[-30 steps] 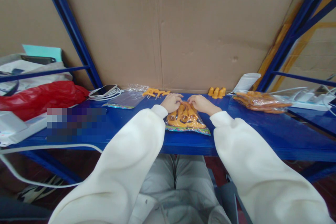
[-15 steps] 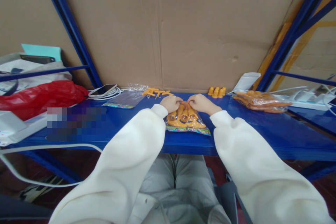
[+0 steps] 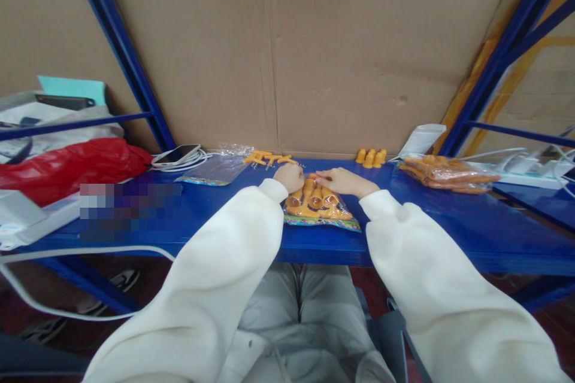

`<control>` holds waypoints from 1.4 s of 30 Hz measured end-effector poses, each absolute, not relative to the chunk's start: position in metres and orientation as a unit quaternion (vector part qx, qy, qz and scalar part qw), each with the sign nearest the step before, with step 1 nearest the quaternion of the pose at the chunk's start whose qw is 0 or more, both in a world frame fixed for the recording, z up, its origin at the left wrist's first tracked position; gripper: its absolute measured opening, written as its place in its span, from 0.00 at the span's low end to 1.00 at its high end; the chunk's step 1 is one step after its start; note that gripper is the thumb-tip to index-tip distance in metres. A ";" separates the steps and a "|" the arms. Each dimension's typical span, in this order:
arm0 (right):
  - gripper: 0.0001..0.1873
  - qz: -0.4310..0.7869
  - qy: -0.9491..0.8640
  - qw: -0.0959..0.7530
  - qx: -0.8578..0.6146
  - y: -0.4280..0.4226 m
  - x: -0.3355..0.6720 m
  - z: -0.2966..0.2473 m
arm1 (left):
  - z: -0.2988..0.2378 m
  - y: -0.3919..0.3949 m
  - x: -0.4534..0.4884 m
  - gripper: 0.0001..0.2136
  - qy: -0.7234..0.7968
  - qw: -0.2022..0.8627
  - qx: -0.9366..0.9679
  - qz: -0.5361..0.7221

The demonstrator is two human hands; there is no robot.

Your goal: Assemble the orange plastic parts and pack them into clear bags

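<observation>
A clear plastic bag (image 3: 322, 210) of orange plastic pieces lies before me, its colourful printed strip toward me. Several of the pieces are hollow cones with round open ends. My left hand (image 3: 290, 178) is closed at the far left edge of the bag, its fingertips mostly hidden. From the other side, my right hand (image 3: 344, 182) has its fingers bent together over the far end of the bag, at the tips of the cones. Beyond my left hand lie small orange branched pieces (image 3: 269, 158). Orange thimble-shaped cones (image 3: 371, 158) stand in a group behind my right hand.
To the left lie a flat clear bag (image 3: 215, 166), a phone (image 3: 179, 154) on a coiled white cable, and a red plastic bag (image 3: 76, 167). Another filled bag (image 3: 449, 175) of orange pieces and a white power strip (image 3: 530, 175) are at right. Cardboard (image 3: 359, 60) walls the back.
My right hand has shifted its fingers, which now reach left across the bag's far end. My left hand has turned slightly. The bag has stayed put. Shoes at lower left have moved.
</observation>
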State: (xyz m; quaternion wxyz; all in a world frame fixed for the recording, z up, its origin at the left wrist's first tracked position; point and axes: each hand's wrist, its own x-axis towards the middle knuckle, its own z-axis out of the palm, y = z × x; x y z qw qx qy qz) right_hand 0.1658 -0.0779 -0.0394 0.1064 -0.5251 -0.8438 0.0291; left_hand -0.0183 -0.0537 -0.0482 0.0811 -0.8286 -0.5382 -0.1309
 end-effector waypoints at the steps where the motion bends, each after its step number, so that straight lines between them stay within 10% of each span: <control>1: 0.25 0.033 -0.844 0.109 -0.525 -0.077 0.166 -0.040 | -0.048 -0.054 -0.018 0.16 -0.533 0.098 -0.830 -0.134; 42: 0.28 0.004 -0.812 0.153 -0.563 -0.052 0.183 -0.057 | -0.050 -0.047 -0.018 0.23 -0.533 -0.038 -0.840 -0.093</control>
